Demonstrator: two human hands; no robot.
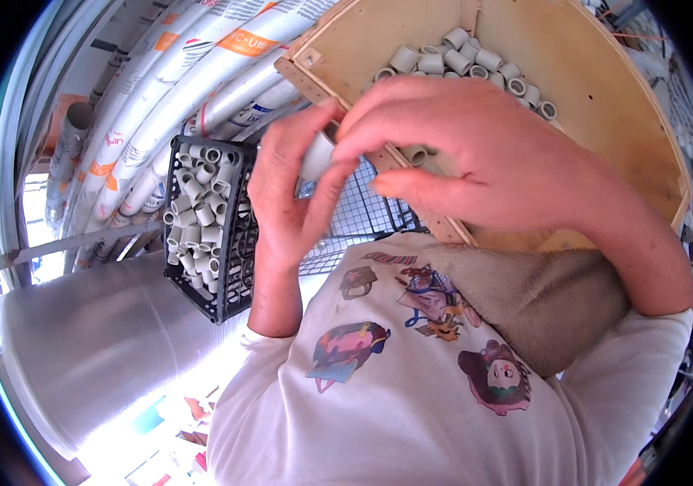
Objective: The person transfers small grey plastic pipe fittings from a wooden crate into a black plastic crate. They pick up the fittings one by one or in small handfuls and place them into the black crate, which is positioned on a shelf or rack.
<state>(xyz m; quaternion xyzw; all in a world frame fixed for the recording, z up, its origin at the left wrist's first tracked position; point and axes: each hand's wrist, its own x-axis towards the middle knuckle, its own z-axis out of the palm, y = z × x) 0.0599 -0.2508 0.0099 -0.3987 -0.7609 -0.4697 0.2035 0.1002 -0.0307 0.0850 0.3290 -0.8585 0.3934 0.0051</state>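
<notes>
My left hand (286, 174) is closed around a pale grey pipe fitting (316, 158), thumb on one side and fingers on the other. The fitting is a short, smooth cylinder, partly covered by the fingers. My right hand (460, 150) reaches over from the right with its fingertips at the fitting's edge. Its thumb is stretched out apart from the fingers, and nothing shows between them. Behind that hand, many similar grey fittings (476, 61) lie heaped in a wooden box (597, 89). One loose fitting (416, 155) sits near the box's front edge.
A black plastic crate (237, 194) full of grey fittings stands on the left. Beneath my hands is a wire mesh basket (355, 202). Long white wrapped pipes (144, 121) lean behind the crate. A large roll of clear film (87, 332) lies at lower left.
</notes>
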